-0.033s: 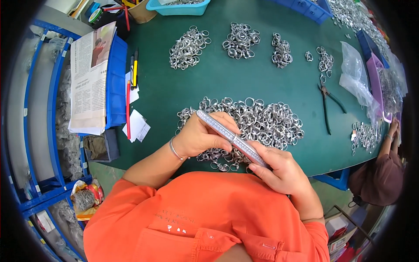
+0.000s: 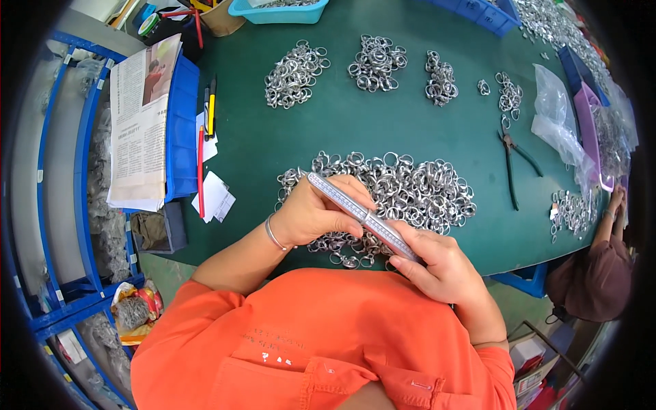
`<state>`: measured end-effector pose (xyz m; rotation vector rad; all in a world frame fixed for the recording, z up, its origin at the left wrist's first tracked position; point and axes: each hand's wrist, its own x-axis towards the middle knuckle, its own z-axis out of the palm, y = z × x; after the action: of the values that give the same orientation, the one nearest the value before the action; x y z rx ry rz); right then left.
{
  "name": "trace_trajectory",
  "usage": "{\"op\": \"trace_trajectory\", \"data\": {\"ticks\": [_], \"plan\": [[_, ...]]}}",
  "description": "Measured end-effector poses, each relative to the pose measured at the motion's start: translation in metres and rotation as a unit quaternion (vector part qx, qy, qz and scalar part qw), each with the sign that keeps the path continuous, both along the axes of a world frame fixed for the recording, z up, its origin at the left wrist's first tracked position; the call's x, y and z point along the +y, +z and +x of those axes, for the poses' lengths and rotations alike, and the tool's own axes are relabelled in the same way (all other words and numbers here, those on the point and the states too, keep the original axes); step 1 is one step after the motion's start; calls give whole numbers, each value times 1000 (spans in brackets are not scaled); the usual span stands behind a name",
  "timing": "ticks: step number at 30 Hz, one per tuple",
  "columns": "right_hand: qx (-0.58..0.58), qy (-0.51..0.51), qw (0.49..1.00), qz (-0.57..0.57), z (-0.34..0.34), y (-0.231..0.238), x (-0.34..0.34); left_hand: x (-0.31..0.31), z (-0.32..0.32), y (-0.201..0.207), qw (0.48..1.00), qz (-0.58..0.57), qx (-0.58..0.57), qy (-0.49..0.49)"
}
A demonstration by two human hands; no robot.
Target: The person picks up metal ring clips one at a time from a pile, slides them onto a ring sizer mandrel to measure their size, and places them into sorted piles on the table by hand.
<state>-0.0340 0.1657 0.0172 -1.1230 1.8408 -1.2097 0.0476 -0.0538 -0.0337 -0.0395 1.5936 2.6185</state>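
Observation:
A silver ring mandrel (image 2: 339, 196) with graduated markings lies slantwise between my hands, above a big heap of silver rings (image 2: 430, 195). My left hand (image 2: 316, 215), a bangle on its wrist, is closed about the mandrel's upper left part, thumb beneath and fingers behind. Around the mandrel's lower right end my right hand (image 2: 441, 265) is closed, with thumb and forefinger along it. A thin band, seemingly a ring (image 2: 368, 216), shows around the mandrel between the hands. The fingertips behind the mandrel are partly hidden.
Smaller ring piles (image 2: 296, 74) line the far side of the green table (image 2: 410, 130). Pliers (image 2: 508, 160) and a clear plastic bag (image 2: 557, 116) lie at right. A red pen (image 2: 201, 171) and a blue bin (image 2: 183, 130) stand left. Another person's sleeve (image 2: 594, 280) shows at far right.

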Motion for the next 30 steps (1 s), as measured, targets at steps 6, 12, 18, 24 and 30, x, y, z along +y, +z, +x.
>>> {"op": "trace_trajectory", "data": {"ticks": [6, 12, 18, 24, 30], "plan": [[-11, -5, 1000, 5, 0, -2, 0, 4, -4, 11, 997, -72, -5, 25], [-7, -24, 999, -32, -1, -3, -7, 10, -1, 8, 995, 38, -36, 90], [-310, -99, 936, 134, -10, 5, 19, -33, -10, 12, 936, 270, -39, 224], [-297, -121, 940, 113, -8, 1, 20, -22, -6, 15, 958, 214, -46, 185], [-303, -140, 937, 100, -7, -4, 23, -16, -3, 28, 975, 108, 32, 191]]}}
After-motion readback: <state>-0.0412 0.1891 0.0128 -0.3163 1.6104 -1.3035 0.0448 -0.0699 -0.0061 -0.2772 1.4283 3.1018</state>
